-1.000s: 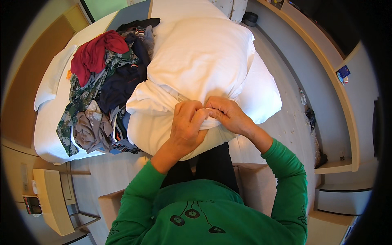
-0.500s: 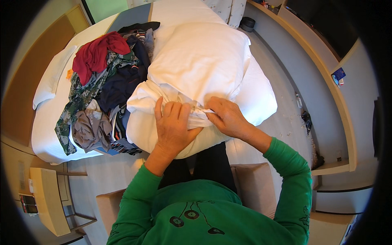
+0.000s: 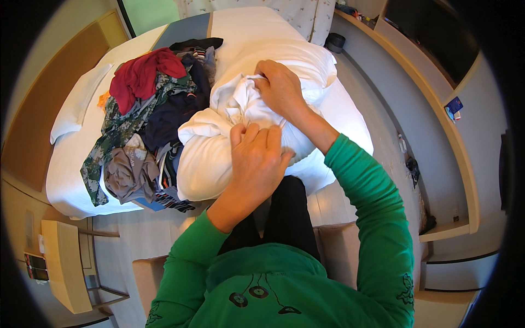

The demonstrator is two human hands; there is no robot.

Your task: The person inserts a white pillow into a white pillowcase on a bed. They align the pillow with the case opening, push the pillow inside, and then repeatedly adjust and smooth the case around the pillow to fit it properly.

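Observation:
A plump white pillow (image 3: 203,167) lies at the near edge of the bed, its white pillowcase (image 3: 236,101) bunched and creased across the middle. My right hand (image 3: 280,90) pinches a gathered fold of that cloth on the far side, raised a little above the pillow. Nearer to me, my left hand (image 3: 256,158) has its fingers curled over the bunched case and grips it. The fingertips of both hands are partly hidden in the folds.
Left of the pillow, a heap of clothes lies on the bed (image 3: 64,174): a red garment (image 3: 143,74), a camouflage one (image 3: 112,123), a brown one (image 3: 128,172). A beige seat (image 3: 340,246) is behind my legs. A small wooden table (image 3: 63,262) stands at left, a shelf (image 3: 437,93) along the right wall.
My right hand has moved up and away from me, drawing a fold of the pillowcase with it. My left hand has shifted slightly right. The cloth is now more bunched up.

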